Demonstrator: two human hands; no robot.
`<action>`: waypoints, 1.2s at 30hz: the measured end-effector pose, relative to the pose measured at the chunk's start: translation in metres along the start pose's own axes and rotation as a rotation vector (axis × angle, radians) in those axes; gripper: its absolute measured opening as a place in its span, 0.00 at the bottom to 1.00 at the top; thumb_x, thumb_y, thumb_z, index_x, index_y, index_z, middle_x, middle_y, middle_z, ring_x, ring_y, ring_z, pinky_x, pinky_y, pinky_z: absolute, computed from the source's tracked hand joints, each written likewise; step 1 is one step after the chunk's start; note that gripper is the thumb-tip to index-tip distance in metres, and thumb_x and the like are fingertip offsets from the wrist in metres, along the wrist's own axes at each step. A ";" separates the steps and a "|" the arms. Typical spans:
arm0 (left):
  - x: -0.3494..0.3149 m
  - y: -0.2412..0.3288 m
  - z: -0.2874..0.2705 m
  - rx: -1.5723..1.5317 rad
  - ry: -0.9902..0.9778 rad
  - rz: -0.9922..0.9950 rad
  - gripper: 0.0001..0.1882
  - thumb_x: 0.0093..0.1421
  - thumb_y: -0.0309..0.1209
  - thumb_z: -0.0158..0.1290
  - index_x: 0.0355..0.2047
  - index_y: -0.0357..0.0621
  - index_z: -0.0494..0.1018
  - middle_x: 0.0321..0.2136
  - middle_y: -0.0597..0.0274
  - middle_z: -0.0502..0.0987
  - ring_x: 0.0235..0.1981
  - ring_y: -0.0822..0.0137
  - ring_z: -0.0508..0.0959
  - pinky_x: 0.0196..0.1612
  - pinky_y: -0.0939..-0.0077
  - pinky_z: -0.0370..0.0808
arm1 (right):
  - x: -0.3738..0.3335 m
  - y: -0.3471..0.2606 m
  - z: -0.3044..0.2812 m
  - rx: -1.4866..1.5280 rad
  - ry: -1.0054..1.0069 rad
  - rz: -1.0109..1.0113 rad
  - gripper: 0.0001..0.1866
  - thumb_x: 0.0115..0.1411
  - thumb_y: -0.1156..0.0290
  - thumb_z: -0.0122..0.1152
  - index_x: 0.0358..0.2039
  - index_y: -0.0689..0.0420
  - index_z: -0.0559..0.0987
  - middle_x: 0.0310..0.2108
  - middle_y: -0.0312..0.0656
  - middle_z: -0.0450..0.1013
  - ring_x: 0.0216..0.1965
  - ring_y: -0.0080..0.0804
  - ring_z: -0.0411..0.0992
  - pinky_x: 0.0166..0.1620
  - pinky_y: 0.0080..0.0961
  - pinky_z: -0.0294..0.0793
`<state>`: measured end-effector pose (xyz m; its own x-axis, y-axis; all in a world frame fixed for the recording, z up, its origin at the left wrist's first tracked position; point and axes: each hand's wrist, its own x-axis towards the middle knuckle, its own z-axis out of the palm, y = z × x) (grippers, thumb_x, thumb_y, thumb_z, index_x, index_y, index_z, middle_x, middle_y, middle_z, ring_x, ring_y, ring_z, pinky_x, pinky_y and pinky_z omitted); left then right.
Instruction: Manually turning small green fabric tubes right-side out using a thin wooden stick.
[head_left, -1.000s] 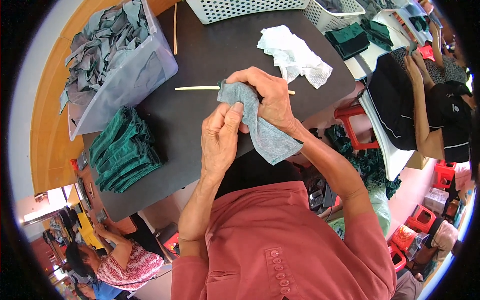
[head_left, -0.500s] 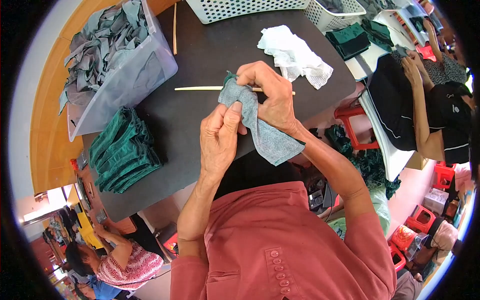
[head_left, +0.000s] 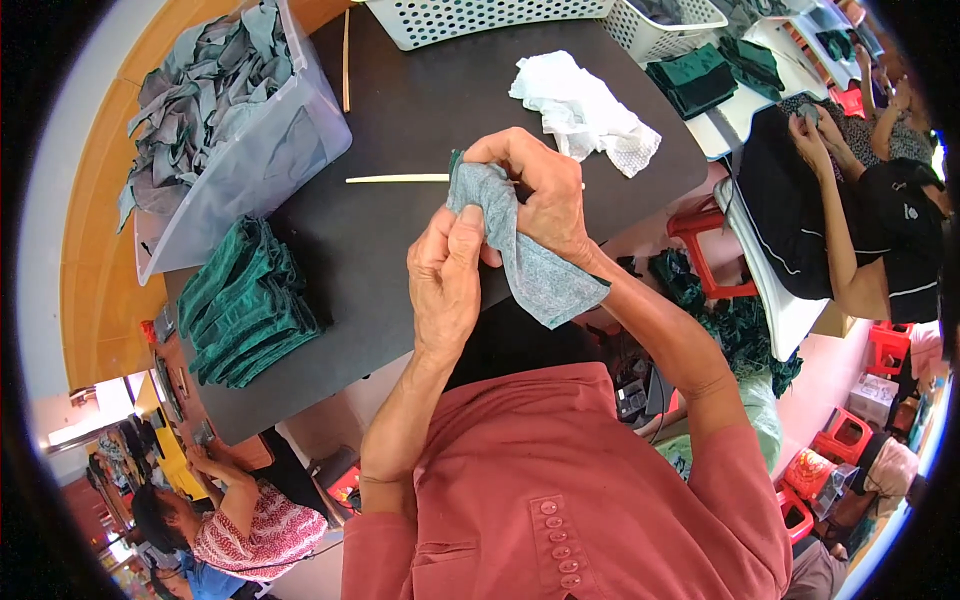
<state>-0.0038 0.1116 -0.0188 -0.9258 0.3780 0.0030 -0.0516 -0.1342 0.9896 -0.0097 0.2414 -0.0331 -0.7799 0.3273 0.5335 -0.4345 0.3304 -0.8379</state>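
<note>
While my left hand (head_left: 447,275) is pinching the grey, green-edged cloth strip (head_left: 552,280) under its thumb, my right hand (head_left: 550,195) is gripping its top; its long axis is slanting from my fingertips toward my nearer right wrist, and a slim pale stick (head_left: 397,179) is running crosswise beyond my left thumb.

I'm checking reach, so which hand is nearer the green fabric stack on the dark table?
Left. The left hand, pinching the grey cloth, is right of the green fabric stack; the right hand is farther right and farther forward.
</note>
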 end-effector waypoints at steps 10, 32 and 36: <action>0.020 0.012 -0.007 0.011 -0.068 -0.028 0.15 0.65 0.38 0.46 0.30 0.38 0.72 0.20 0.70 0.69 0.23 0.78 0.66 0.28 0.82 0.63 | 0.002 -0.004 0.000 0.005 -0.032 -0.039 0.12 0.43 0.80 0.65 0.29 0.59 0.74 0.24 0.39 0.70 0.23 0.27 0.71 0.25 0.21 0.69; 0.007 0.032 -0.014 0.314 -0.182 -0.009 0.11 0.60 0.32 0.48 0.30 0.34 0.70 0.18 0.66 0.69 0.22 0.76 0.66 0.25 0.78 0.64 | 0.003 -0.006 -0.002 -0.172 0.020 -0.130 0.11 0.44 0.80 0.65 0.30 0.59 0.76 0.23 0.36 0.69 0.22 0.24 0.69 0.24 0.20 0.66; 0.004 0.029 -0.003 0.393 -0.248 -0.007 0.08 0.54 0.27 0.48 0.31 0.32 0.70 0.18 0.59 0.69 0.20 0.71 0.66 0.25 0.73 0.66 | 0.003 -0.003 0.002 -0.228 0.132 -0.237 0.10 0.44 0.80 0.66 0.28 0.58 0.75 0.23 0.33 0.69 0.20 0.19 0.67 0.22 0.17 0.64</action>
<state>-0.0100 0.1063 0.0099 -0.8061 0.5915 -0.0168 0.1325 0.2081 0.9691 -0.0119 0.2393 -0.0290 -0.5984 0.3246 0.7325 -0.4728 0.5950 -0.6499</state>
